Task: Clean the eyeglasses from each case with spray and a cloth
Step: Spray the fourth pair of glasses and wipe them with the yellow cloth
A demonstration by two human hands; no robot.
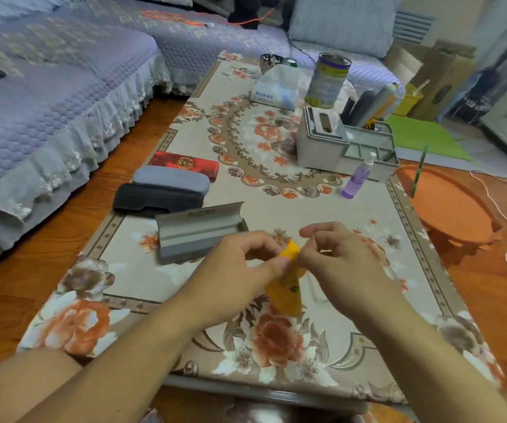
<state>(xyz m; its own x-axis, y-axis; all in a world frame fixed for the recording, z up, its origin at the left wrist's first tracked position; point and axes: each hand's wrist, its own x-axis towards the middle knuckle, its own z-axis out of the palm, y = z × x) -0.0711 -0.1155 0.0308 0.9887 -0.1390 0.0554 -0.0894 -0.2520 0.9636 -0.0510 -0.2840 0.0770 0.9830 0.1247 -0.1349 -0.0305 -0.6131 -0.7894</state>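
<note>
My left hand (pixel 246 261) and my right hand (pixel 337 254) meet over the middle of the table, and both pinch an orange cloth (pixel 285 288) that hangs down between them. The fingers and the cloth hide whatever is held inside it, so I cannot make out the eyeglasses. An open grey case (pixel 197 236) lies just left of my hands with its lid up. Behind it lie a black case (pixel 157 196), a blue-grey case (pixel 171 178) and a red case (pixel 185 163), all closed. A purple spray bottle (pixel 357 178) stands at the right.
A floral cloth covers the table (pixel 124 288). A grey organizer (pixel 343 145), a tin can (pixel 328 80) and a tissue pack (pixel 276 87) stand at the far end. A low orange stool (pixel 447 206) is on the right and a sofa (pixel 47 102) on the left.
</note>
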